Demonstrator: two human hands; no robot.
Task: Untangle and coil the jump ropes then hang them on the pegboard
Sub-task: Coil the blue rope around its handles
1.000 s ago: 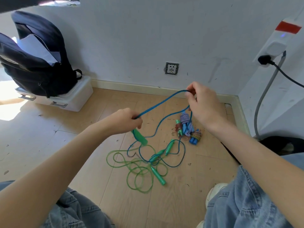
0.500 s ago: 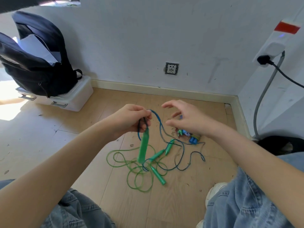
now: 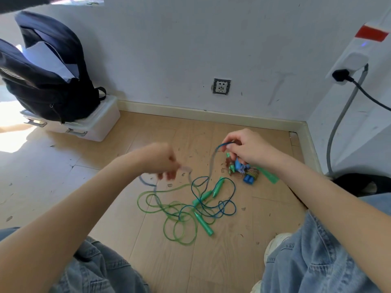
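While the right hand (image 3: 251, 152) pinches a bend of the blue rope (image 3: 213, 199) and holds a green handle (image 3: 268, 176) above the floor, the left hand (image 3: 163, 160) is blurred, so I cannot tell its grip. Drawing the blue cord out slowly, loop by loop, should free it from the green rope (image 3: 169, 210) on the wooden floor (image 3: 222, 267). A knotted bundle (image 3: 246, 173) lies just under the right hand; a backpack (image 3: 48, 81) sits well clear, and no pegboard is in view.

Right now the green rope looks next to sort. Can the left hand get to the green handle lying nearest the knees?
Probably yes. The left hand hovers just above the tangle, and the green handle lies exposed on the floor; only thin rope loops cross its upper end.
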